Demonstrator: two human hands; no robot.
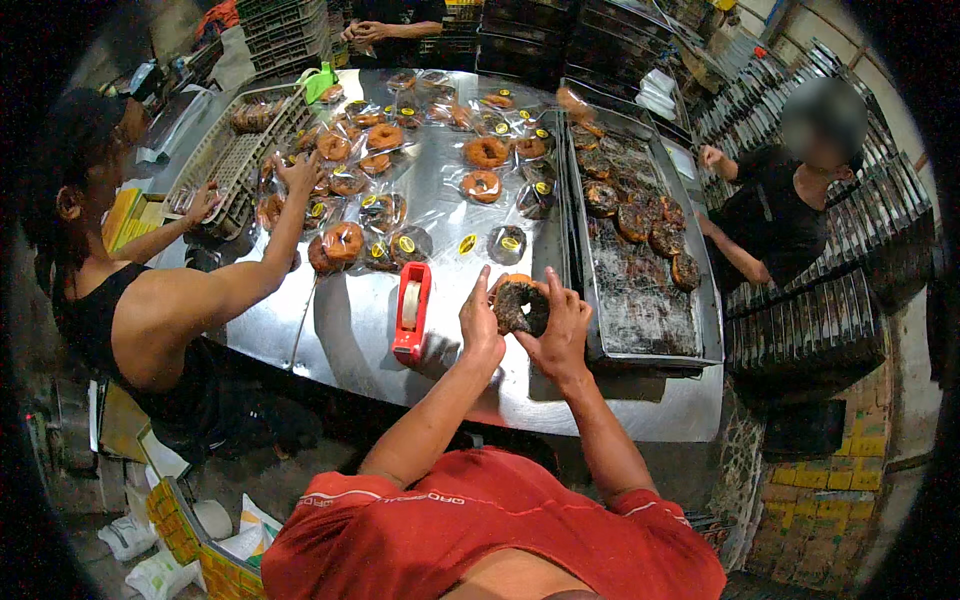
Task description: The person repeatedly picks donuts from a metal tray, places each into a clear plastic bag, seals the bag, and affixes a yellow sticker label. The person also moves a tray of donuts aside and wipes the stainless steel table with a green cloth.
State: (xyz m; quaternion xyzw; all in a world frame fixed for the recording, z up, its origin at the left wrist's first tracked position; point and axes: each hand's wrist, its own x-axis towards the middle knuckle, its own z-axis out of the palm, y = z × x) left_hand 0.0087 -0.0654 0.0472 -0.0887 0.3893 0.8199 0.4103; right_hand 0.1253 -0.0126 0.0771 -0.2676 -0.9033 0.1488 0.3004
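Between my left hand and my right hand is a ring doughnut with a dark topping, gripped at its two sides above the metal table. The topped face points towards me. Just left of my left hand stands a red tape dispenser with a roll of pale tape. Beyond my hands lie a bagged dark doughnut and a loose yellow oval sticker. To the right, a worn baking tray holds several dark-topped doughnuts.
Several bagged doughnuts spread over the table's far half. At left, a co-worker's hand reaches among them beside a plastic crate. Another person is beyond the tray, near stacked trays. A third person's hands show at the far edge.
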